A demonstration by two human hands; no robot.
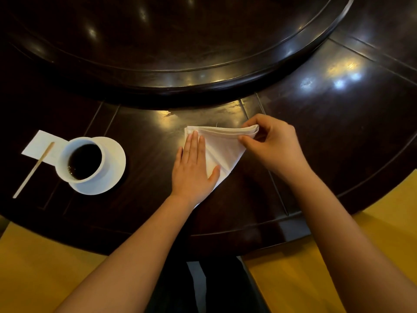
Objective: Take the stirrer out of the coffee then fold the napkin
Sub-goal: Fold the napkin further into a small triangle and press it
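Observation:
A white cloth napkin point(222, 146) lies folded into a triangle on the dark table, just ahead of me. My left hand point(194, 168) presses flat on its left part, fingers together and pointing away. My right hand point(270, 145) pinches the napkin's far right corner between thumb and fingers and lifts it slightly. At the left, a white cup of black coffee point(83, 161) stands on a white saucer point(112, 163). The wooden stirrer point(33, 169) lies out of the cup, partly on a small white paper napkin point(41, 143).
A large raised turntable point(180, 82) fills the far middle of the dark round table point(338, 123). The table's near edge curves past yellow flooring point(316, 279) on both sides. My dark-clothed lap shows below the edge.

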